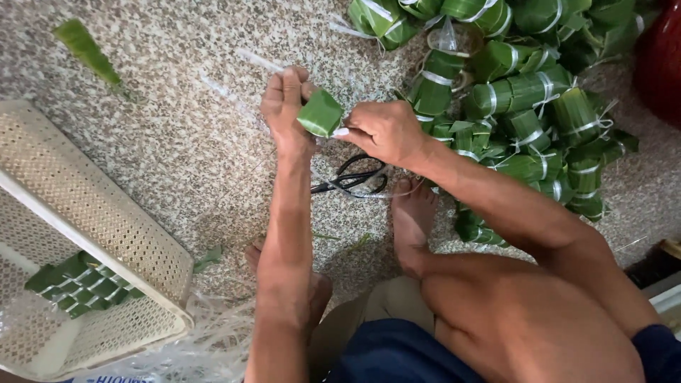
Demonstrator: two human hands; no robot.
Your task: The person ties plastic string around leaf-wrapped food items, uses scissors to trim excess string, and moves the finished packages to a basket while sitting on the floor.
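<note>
A small square parcel wrapped in green leaf [320,113] is held up between both hands above a speckled stone floor. My left hand [286,106] grips its left side with the fingers curled over the top. My right hand [385,131] pinches its right edge. Black scissors [352,177] lie on the floor just below the hands, beside my foot [413,220]. A big heap of tied leaf parcels [518,99] with pale plastic string sits to the upper right.
A cream perforated plastic basket [92,220] stands at the left with several finished parcels [74,284] inside. Loose clear strings [213,333] lie by the basket. A leaf scrap [86,48] is at the top left, a red object [660,57] at the far right.
</note>
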